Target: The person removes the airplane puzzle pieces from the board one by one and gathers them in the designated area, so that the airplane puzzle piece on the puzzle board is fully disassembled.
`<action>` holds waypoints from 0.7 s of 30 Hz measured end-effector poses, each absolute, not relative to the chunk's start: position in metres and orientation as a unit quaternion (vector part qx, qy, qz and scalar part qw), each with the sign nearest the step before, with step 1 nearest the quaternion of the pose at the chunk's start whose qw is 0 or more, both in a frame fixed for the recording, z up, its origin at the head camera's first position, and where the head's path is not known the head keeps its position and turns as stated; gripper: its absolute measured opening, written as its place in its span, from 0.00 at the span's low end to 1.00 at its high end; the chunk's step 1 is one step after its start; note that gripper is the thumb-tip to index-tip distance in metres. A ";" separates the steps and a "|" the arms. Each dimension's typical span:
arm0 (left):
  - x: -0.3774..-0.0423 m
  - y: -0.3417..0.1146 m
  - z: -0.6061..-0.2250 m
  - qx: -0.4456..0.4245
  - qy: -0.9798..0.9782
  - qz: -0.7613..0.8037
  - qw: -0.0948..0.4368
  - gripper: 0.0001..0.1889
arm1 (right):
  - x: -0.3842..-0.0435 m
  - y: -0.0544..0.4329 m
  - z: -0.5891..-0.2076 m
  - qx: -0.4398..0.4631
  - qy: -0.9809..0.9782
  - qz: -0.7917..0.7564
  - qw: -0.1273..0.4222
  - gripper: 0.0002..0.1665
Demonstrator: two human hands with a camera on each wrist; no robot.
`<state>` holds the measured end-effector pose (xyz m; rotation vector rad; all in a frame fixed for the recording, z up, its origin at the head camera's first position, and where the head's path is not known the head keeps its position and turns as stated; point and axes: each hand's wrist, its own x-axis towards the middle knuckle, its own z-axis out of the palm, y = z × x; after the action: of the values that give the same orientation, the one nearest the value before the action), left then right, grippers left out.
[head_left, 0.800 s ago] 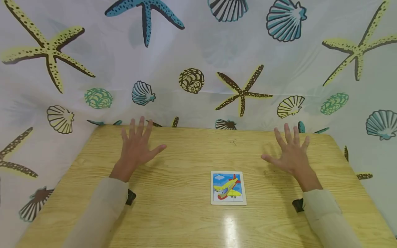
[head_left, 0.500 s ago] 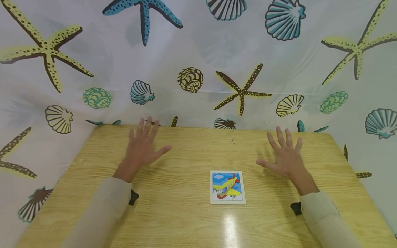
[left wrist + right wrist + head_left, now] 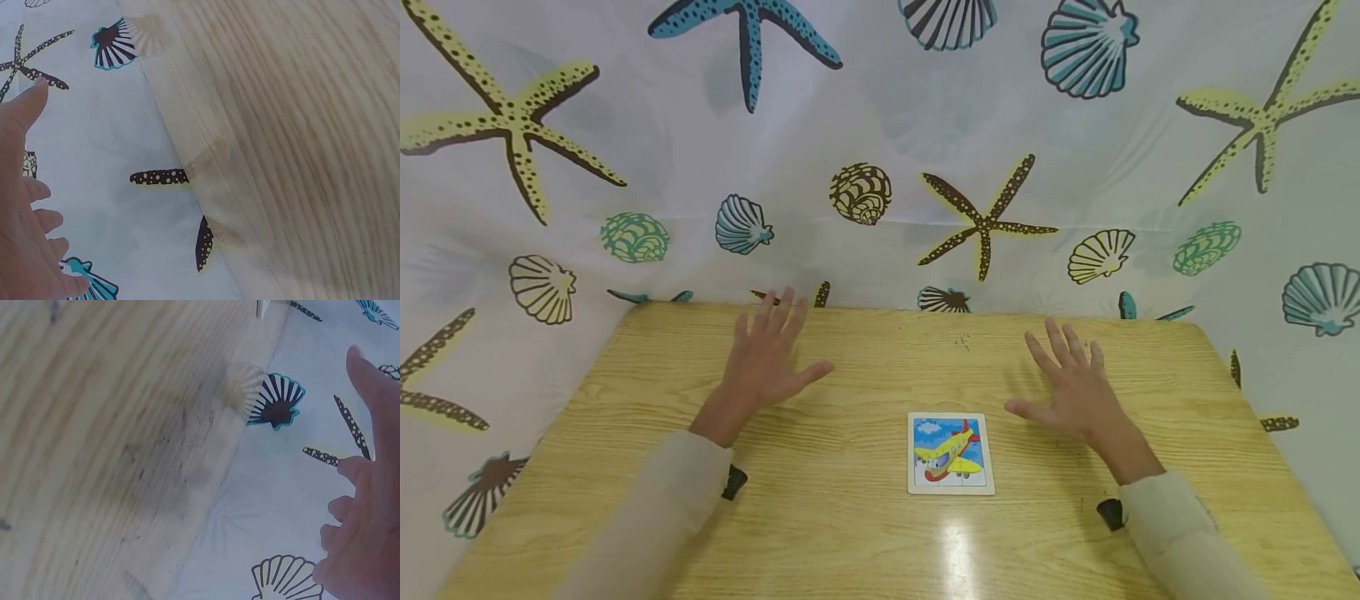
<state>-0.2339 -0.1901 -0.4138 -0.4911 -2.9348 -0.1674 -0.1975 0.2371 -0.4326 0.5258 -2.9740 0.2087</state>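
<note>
Both of your hands are spreading their fingers apart over the wooden table (image 3: 835, 517), the left hand (image 3: 765, 364) toward one side, the right hand (image 3: 1075, 392) toward the other, with the thumbs pointing inward. Between them, a little closer to you, a square picture puzzle (image 3: 951, 453) is lying flat, near your right thumb and well apart from your left hand. Around the work, a white cloth (image 3: 895, 108) is hanging behind the table's far edge and along both sides, closing you in with starfish (image 3: 985, 223) and shells (image 3: 1093, 50). Pale sleeves (image 3: 1180, 521) are covering your forearms, and a black piece (image 3: 1110, 514) is sticking out inside each cuff. Nearer you, a bright reflection (image 3: 957, 558) is glaring off the wood. As for markings, the puzzle is showing a yellow plane with a red nose and tail on blue sky, beside a white cloud, and dark marks (image 3: 169, 440) are dotting the wood near the far edge, too blurred for you to tell whether they are spelling anything.
</note>
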 end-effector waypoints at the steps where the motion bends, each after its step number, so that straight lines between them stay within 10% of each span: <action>1: -0.234 -0.188 -0.414 -0.167 -0.981 -0.057 0.078 0.52 | -0.196 0.236 -0.433 0.179 -0.980 0.070 0.055 0.59; 21: -0.233 -0.155 -0.415 -0.203 -0.975 -0.057 0.064 0.50 | -0.173 0.214 -0.444 0.281 -0.953 0.104 0.039 0.54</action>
<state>-0.2335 -0.1546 -0.4148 -0.6144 -2.9461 -0.1715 -0.1727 0.2142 -0.4443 0.8623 -2.9225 0.3199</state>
